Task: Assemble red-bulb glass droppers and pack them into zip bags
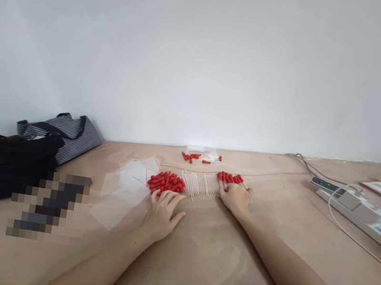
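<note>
"Tan tabletop [192, 268], what's on?"
"Left hand [162, 212], fingers apart, at a heap of red bulb-shaped pieces [167, 181]!"
"Right hand [235, 198]?"
"By a red-bulb row [230, 177] and thin whitish sticks [201, 185]; can't tell its grip!"

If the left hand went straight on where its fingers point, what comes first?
Most likely the pile of red pieces: the left hand is right at its near edge, perhaps touching; depth there is hard to judge.

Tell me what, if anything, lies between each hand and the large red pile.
A row of white sticks lies on the table between the right hand and the large red pile. Nothing visible stands between that pile and the left hand, which is at its near edge.
</note>
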Tool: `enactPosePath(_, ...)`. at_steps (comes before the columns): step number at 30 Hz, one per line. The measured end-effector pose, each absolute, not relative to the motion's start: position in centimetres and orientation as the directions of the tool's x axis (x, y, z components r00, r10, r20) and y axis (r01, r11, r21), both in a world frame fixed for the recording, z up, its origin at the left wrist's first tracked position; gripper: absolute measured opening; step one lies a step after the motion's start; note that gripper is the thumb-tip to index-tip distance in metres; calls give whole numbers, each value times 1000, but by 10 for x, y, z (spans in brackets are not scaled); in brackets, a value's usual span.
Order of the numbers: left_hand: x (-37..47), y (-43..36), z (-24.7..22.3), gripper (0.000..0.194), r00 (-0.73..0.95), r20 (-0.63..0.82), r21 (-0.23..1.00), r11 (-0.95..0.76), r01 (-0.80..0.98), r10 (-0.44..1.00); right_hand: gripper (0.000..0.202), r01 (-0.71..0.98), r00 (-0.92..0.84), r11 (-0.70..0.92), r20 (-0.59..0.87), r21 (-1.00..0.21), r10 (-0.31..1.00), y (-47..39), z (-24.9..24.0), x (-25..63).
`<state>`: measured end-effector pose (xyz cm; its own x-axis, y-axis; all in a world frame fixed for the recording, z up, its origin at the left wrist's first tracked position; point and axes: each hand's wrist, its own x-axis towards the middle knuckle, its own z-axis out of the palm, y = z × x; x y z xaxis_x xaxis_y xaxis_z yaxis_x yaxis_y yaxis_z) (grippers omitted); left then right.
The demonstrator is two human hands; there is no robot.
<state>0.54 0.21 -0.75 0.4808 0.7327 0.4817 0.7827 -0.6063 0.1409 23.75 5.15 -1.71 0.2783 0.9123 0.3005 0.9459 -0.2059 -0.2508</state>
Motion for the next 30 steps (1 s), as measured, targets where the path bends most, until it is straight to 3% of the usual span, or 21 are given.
enactPosePath(11,7,2,-7,21,477,465,160,-601,783,746,27,947,241,-145,332,-288,912,55,-10,226)
enactPosePath(24,8,0,-6,12,466,446,201,-593,780,764,22,911,346,-301,125,-284,930,74,0,220)
enactPosePath(30,6,0,-8,15,428,503,158,-567,809,751,25,887,373,-330,81,-324,924,79,0,223)
